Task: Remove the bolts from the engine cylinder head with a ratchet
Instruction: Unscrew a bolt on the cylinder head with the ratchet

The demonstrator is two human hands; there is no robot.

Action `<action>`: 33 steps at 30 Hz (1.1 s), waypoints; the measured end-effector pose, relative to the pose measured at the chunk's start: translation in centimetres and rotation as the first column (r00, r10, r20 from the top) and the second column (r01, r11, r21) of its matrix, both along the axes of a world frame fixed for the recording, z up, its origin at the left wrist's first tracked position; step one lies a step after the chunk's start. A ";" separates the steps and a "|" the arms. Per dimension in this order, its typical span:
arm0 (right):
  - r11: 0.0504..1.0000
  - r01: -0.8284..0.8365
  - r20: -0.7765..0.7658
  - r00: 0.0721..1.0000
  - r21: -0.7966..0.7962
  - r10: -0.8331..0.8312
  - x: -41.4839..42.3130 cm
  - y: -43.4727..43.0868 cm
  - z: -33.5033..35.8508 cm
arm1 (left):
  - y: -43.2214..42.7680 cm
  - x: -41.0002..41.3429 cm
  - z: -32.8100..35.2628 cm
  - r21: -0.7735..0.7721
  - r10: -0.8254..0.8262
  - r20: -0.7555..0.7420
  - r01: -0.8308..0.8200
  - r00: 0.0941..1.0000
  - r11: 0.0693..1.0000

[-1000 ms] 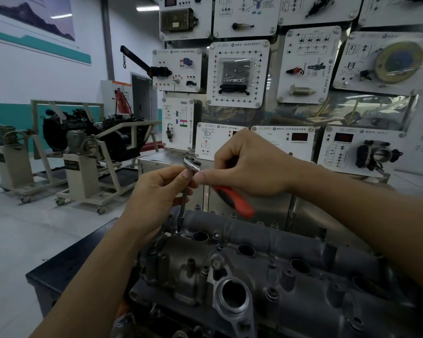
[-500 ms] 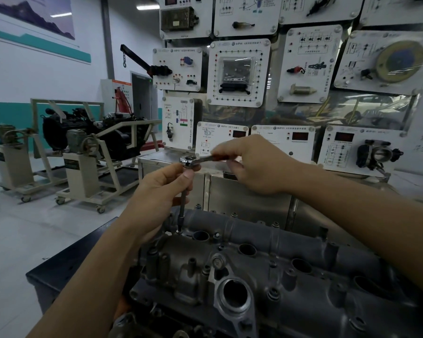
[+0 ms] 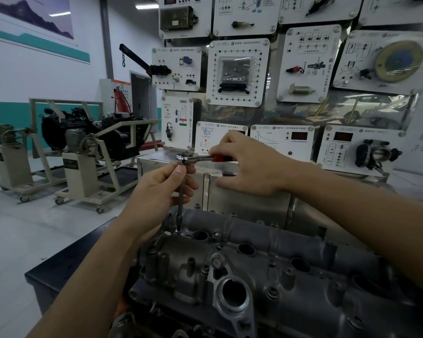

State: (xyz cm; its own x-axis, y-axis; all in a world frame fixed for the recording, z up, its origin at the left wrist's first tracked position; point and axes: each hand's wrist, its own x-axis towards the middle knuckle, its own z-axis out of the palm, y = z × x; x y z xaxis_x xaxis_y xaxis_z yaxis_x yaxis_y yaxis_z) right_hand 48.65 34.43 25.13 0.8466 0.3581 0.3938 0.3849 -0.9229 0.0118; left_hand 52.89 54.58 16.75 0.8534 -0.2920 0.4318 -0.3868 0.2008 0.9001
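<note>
A grey engine cylinder head (image 3: 266, 269) fills the lower right of the head view. A ratchet (image 3: 193, 158) with a chrome head and a red handle stands above its far left corner on a long extension bar (image 3: 180, 203), whose socket sits on a bolt (image 3: 178, 231). My left hand (image 3: 161, 191) pinches the top of the bar just under the ratchet head. My right hand (image 3: 249, 164) grips the red handle, which points right and level. Several other bolts stand along the head.
A steel cabinet (image 3: 242, 198) stands just behind the cylinder head, with a wall of white training panels (image 3: 237, 71) above it. A black bench edge (image 3: 59, 269) shows lower left. Engines on wheeled stands (image 3: 88, 152) occupy the floor at left.
My right hand has swung the ratchet handle from pointing down towards me to level and pointing right. My left hand has stayed on the bar.
</note>
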 end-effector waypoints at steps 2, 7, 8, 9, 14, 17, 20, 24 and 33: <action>0.998 -0.035 0.053 0.998 0.056 0.032 -0.6 0.2 0.9 | -0.2 0.1 -0.1 0.005 0.046 0.022 -0.046 0.999 0.999; 0.904 -0.199 -0.219 0.930 0.379 0.296 -2.3 0.4 2.3 | -0.8 -0.3 -0.1 -0.016 0.085 0.082 -0.084 0.993 0.996; 0.883 -0.218 -0.245 0.908 0.415 0.339 -2.4 0.7 2.1 | -0.8 -0.3 -0.1 -0.017 0.092 0.085 -0.090 0.992 0.996; 0.866 -0.228 -0.262 0.892 0.444 0.369 -2.4 0.9 1.8 | -0.7 -0.3 -0.1 -0.022 0.094 0.080 -0.092 0.992 0.995; 0.884 -0.149 -0.244 0.929 0.442 0.278 -1.5 -0.6 2.3 | -0.3 -0.2 -0.2 -0.077 0.070 0.029 -0.068 0.997 0.995; 0.961 -0.075 -0.125 0.986 0.267 0.112 -0.8 -1.6 2.2 | -0.4 -0.2 -0.2 -0.067 0.025 0.021 -0.024 0.999 0.997; 0.991 -0.056 0.048 0.998 0.117 0.051 0.1 -1.0 0.9 | -0.3 -0.3 -0.1 -0.023 -0.009 0.052 0.010 0.999 1.000; 0.999 -0.047 -0.023 0.999 0.019 0.047 0.8 0.0 -0.8 | -0.1 -0.2 -0.1 -0.026 -0.006 0.045 0.007 0.999 1.000; 1.000 0.015 -0.103 0.995 -0.019 -0.017 0.4 -0.1 -0.9 | -0.1 0.0 -0.3 -0.045 0.064 0.046 -0.062 0.997 0.997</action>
State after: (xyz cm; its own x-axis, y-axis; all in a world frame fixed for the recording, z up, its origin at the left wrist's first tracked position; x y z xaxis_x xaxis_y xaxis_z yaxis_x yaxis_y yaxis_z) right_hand 49.08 34.31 24.24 0.8880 0.3507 0.2974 0.3705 -0.9288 -0.0108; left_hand 52.92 54.50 16.47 0.8476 -0.2181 0.4838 -0.4424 0.2134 0.8711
